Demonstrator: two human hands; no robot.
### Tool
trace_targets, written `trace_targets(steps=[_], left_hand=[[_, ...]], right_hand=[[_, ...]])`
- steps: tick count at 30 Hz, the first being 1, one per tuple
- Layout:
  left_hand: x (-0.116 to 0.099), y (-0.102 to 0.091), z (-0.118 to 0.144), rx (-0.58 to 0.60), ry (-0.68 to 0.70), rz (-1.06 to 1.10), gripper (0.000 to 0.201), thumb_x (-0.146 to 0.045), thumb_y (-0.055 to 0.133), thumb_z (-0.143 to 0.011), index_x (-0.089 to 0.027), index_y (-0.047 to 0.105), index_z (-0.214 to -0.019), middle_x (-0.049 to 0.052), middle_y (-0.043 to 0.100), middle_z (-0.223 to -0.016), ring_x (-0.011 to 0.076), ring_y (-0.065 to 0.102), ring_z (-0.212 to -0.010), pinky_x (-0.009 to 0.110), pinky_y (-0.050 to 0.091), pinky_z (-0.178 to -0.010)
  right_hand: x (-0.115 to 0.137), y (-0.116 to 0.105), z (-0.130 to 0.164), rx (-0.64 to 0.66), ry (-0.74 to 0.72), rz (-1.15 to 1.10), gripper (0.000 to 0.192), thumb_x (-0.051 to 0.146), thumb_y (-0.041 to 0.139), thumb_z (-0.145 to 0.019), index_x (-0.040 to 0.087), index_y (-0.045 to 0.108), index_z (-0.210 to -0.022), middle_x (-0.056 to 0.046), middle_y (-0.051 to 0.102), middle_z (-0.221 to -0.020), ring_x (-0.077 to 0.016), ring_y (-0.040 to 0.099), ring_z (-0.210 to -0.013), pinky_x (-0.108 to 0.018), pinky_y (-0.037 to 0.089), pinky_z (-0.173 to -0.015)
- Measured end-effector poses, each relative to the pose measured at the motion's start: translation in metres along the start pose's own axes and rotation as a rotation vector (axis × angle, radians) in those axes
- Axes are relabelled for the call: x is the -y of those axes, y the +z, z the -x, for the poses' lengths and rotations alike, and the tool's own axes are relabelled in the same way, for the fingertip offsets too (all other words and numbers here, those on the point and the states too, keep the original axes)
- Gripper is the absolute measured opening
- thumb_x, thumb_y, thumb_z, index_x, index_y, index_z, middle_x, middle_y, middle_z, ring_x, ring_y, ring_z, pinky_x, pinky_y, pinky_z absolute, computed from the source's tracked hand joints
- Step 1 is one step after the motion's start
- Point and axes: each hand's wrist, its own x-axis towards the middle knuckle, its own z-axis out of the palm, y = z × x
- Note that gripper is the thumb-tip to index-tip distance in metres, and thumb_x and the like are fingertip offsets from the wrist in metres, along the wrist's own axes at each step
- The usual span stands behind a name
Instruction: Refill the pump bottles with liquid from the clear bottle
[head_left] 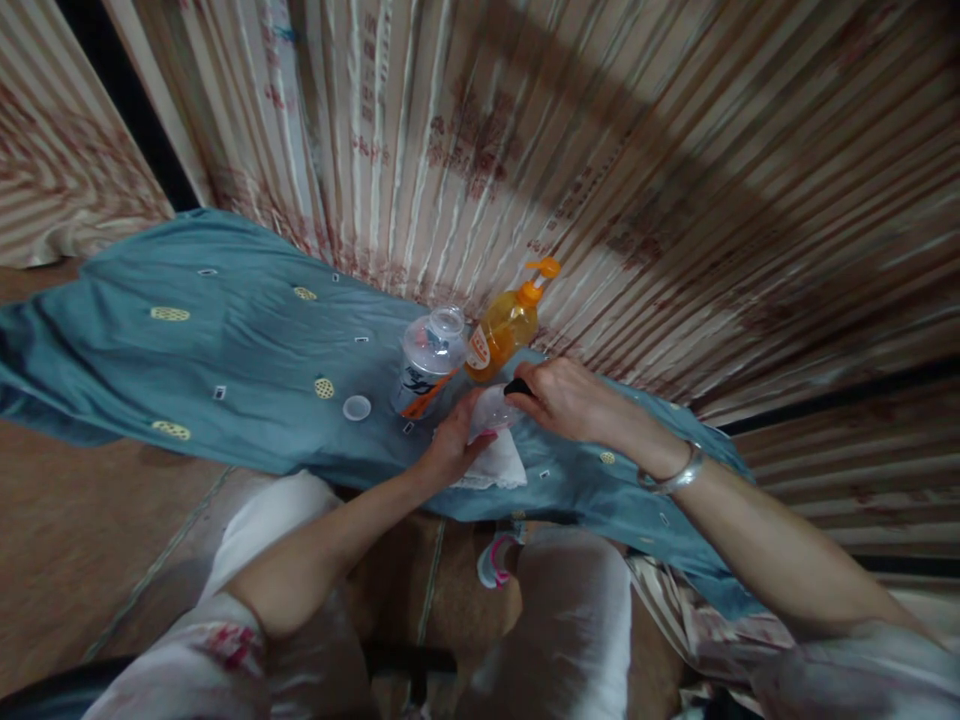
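Teal-clothed surface (247, 350): left hand (454, 445) grip pinching clear cup (491, 408), right hand (566, 398) grip around dark tool (517, 386); could knock orange pump bottle (504, 330) alongside.

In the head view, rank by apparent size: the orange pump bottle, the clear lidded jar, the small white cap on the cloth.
1. Clear lidded jar and orange pump bottle: look alike, not ranked.
2. Small white cap: clearly smallest.
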Motion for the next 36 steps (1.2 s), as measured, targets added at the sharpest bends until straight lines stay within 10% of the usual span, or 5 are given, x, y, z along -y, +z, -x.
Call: trace_targets(steps=[11,15,23,36], left_hand=[[-0.006,-0.006,-0.004,0.016,-0.061,0.055,0.062,-0.041,0.066,-0.088,-0.020,0.044,-0.142,0.013,0.059,-0.141,0.0283,0.057,-0.131,0.046,0.046,-0.112],[-0.010,-0.012,-0.007,0.044,-0.121,0.037,0.067,-0.038,0.070,-0.084,-0.020,0.042,-0.143,0.013,0.059,-0.141,0.0290,0.058,-0.129,0.048,0.046,-0.111],[-0.008,-0.013,-0.013,-0.010,-0.211,0.081,0.070,-0.036,0.078,-0.073,-0.018,0.052,-0.136,0.011,0.067,-0.129,0.0290,0.064,-0.118,0.046,0.049,-0.105],[-0.023,-0.036,-0.011,-0.105,-0.261,0.174,0.078,-0.043,0.084,-0.064,-0.018,0.053,-0.131,0.012,0.067,-0.127,0.0277,0.067,-0.113,0.046,0.053,-0.100]], right_hand=[[-0.001,0.007,0.010,-0.087,0.108,-0.224,0.048,0.045,0.044,-0.100,0.009,0.056,-0.129,-0.015,0.075,-0.100,-0.0262,0.071,-0.095,-0.032,0.045,-0.076],[-0.006,0.055,0.027,-0.359,0.335,-0.653,0.060,0.049,0.030,-0.104,0.013,0.031,-0.152,-0.011,0.075,-0.111,-0.0201,0.071,-0.103,-0.031,0.049,-0.089],[0.037,0.176,0.010,-0.260,0.588,-0.653,0.051,0.039,0.050,-0.097,0.007,0.054,-0.137,-0.029,0.047,-0.150,-0.0320,0.044,-0.143,-0.046,0.044,-0.107],[0.049,0.204,-0.013,-0.319,0.595,-1.214,0.041,0.042,0.061,-0.094,0.018,0.059,-0.127,-0.009,0.062,-0.128,-0.0216,0.063,-0.110,-0.045,0.055,-0.092]])
